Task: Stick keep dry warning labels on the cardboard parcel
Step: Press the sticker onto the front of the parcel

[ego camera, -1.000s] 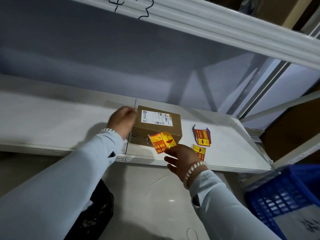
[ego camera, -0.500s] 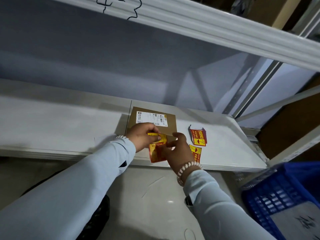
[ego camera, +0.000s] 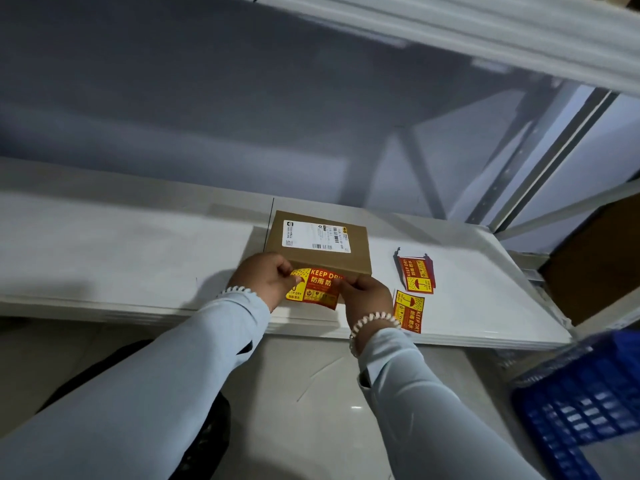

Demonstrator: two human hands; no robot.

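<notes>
A brown cardboard parcel (ego camera: 322, 258) with a white shipping label lies on the white shelf (ego camera: 121, 254). A red and yellow keep dry label (ego camera: 315, 287) is stretched flat in front of the parcel's near side. My left hand (ego camera: 266, 280) pinches its left end and my right hand (ego camera: 363, 294) pinches its right end. Whether the label touches the cardboard cannot be told.
A small stack of labels (ego camera: 415, 273) and a single label (ego camera: 408, 311) lie on the shelf right of the parcel. A blue plastic crate (ego camera: 581, 403) stands at the lower right. Shelf posts rise at the right. An upper shelf beam (ego camera: 485, 29) runs overhead.
My left hand left the parcel's side and took the label's left end. The label went from hanging in my right hand to being held flat by both hands at the parcel's front.
</notes>
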